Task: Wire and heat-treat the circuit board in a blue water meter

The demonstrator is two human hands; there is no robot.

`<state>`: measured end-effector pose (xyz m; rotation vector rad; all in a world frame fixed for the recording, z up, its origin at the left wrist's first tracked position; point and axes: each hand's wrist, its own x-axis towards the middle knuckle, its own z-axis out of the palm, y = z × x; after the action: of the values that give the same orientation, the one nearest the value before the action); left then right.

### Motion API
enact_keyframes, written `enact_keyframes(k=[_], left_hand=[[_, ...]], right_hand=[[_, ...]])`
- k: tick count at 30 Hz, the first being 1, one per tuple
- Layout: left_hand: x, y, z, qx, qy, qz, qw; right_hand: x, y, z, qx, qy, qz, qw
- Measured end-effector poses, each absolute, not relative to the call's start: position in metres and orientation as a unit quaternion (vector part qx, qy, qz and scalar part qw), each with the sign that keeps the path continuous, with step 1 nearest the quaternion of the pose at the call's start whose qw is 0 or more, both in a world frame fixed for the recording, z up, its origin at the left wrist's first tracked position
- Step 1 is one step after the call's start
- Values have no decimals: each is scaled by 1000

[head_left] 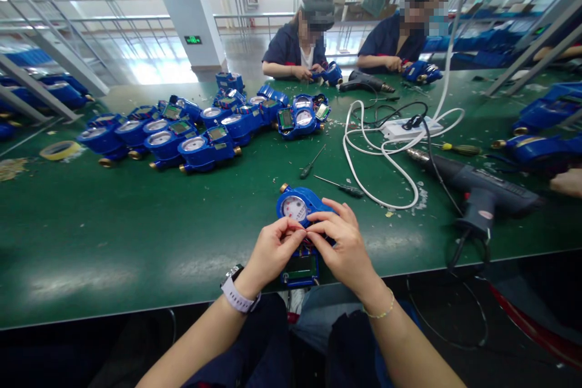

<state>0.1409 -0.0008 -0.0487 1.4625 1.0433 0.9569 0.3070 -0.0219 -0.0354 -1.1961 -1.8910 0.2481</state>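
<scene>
A blue water meter (294, 208) with a round white dial and a brass pipe end lies at the near edge of the green bench. Its lid, with a dark display panel (300, 268), is folded out toward me. Thin coloured wires (309, 247) show between the dial and the lid. My left hand (276, 250) pinches thumb and finger together just below the dial. My right hand (342, 241) meets it there, also pinching, with its other fingers over the meter's right side. What sits between the fingertips is too small to make out.
Several blue meters (193, 144) stand in rows at the back left, near a yellow tape roll (60, 150). Two screwdrivers (339, 185) lie beyond my hands. To the right are a heat gun (482, 185) and a corded power strip (411, 127). Two co-workers (297, 42) sit opposite.
</scene>
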Motion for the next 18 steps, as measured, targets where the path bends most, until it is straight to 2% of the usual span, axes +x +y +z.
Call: enact_keyframes(k=[6, 13, 18], left_hand=[[136, -1, -55, 634, 450, 363, 513], [136, 1, -43, 670, 433, 390, 460], [136, 4, -45, 652, 446, 407, 459]], right_hand=[[312, -20, -31, -483, -720, 179, 465], [307, -20, -31, -483, -792, 86, 364], [302, -19, -32, -469, -808, 11, 356]])
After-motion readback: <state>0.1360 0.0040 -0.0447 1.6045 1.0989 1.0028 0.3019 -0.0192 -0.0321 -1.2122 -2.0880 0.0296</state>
